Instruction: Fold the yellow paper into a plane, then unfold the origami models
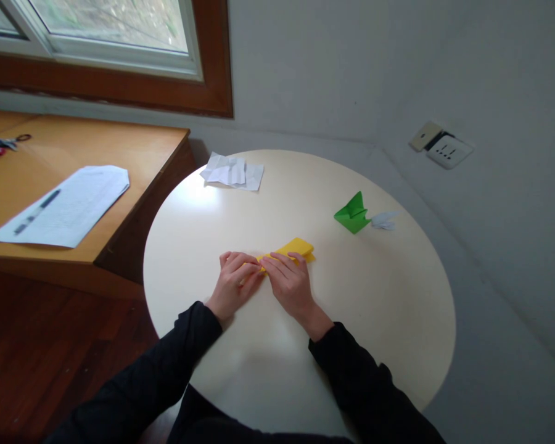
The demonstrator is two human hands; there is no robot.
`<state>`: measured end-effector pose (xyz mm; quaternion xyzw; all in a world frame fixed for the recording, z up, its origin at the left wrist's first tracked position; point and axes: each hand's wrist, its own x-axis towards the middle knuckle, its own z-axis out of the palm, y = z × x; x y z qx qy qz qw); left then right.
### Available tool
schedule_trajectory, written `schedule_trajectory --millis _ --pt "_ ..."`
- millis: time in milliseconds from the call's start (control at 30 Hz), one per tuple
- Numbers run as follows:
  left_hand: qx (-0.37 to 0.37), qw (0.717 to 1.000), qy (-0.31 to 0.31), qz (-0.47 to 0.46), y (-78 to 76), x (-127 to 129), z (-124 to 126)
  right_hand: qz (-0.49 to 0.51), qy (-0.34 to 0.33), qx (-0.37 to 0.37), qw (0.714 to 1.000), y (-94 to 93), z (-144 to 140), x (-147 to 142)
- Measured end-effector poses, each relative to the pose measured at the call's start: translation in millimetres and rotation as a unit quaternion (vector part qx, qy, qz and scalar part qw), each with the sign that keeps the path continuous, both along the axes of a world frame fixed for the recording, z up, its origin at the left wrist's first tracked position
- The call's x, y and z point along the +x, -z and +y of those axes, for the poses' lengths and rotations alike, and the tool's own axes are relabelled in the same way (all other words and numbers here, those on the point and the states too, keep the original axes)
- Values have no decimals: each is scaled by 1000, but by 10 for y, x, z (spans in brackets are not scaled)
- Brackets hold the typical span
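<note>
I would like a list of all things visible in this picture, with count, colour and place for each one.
round table: 1, cream, centre
yellow paper: 1, yellow, folded, mid-table under both hands
green paper figure: 1, green, right part of table
small white paper figure: 1, white, just right of the green one
crumpled white paper: 1, white, far edge of table
wooden desk: 1, brown, left
printed sheet: 1, white, on desk
scissors: 1, red and blue handles, desk's far left
window: 1, brown frame, top left
wall socket: 1, white, right wall
left hand: 1, pressing the paper
right hand: 1, pressing the paper
</note>
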<state>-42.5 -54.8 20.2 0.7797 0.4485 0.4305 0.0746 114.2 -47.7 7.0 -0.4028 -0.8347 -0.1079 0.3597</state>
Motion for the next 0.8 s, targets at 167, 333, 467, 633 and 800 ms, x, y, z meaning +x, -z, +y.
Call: schedule_trajectory --millis 167,333,467,633,800 --pt "43 998 0 51 -13 -5 -16 8 -11 14 1000 7 -4 6" --pt "109 990 -9 90 1 -5 -12 19 -20 20 999 17 -5 13" --pt "151 984 -18 92 3 7 -9 24 -26 23 999 33 4 18" --pt "161 982 -29 96 3 26 -19 22 -25 28 999 51 8 16" --pt "133 987 -6 92 42 10 -10 13 -24 12 1000 82 9 46"
